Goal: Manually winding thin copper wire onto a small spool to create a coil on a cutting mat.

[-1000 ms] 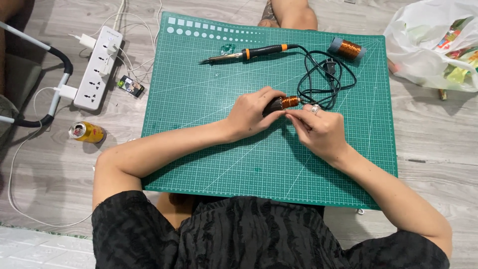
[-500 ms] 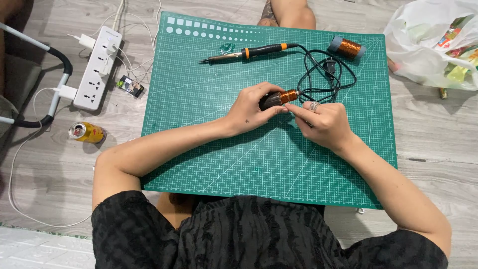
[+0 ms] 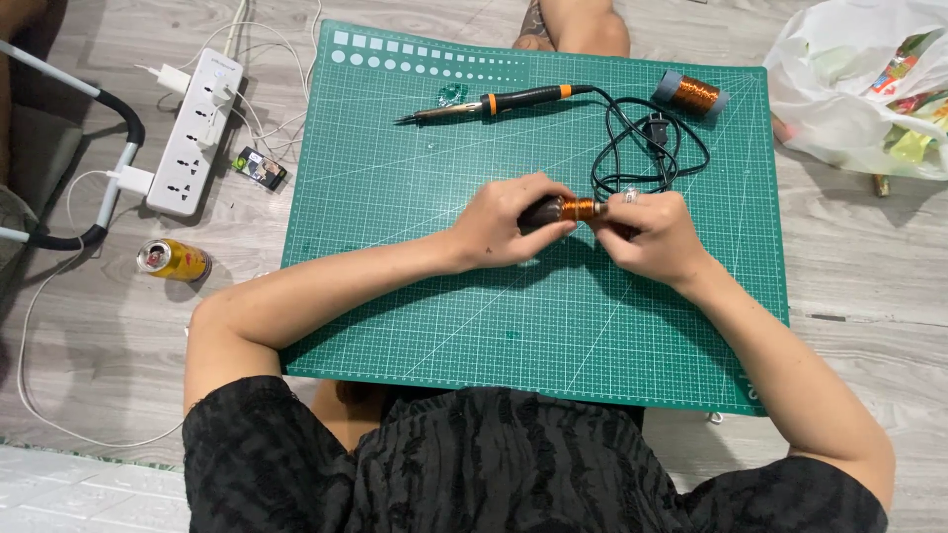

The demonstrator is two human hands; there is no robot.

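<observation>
Both hands meet over the mat (image 3: 395,296): the left hand (image 3: 504,222) has its grip closed round the dark end of a small coil (image 3: 568,208), and the right hand (image 3: 652,235) pinches at the coil's copper-wound end, fingertips pressed together there. The step in hand looks like working the fine copper wire on that coil; whether a strand runs between the fingers is too small to tell. The next move would call for a steady left hold while the right fingertips handle the wire alone. Just beyond the grip lies a looped black cord (image 3: 642,148). Farther out rest a soldering iron (image 3: 494,103) and a copper wire spool (image 3: 693,95). Well left, on the floor, sit a power strip (image 3: 196,133) and a can (image 3: 174,261).
</observation>
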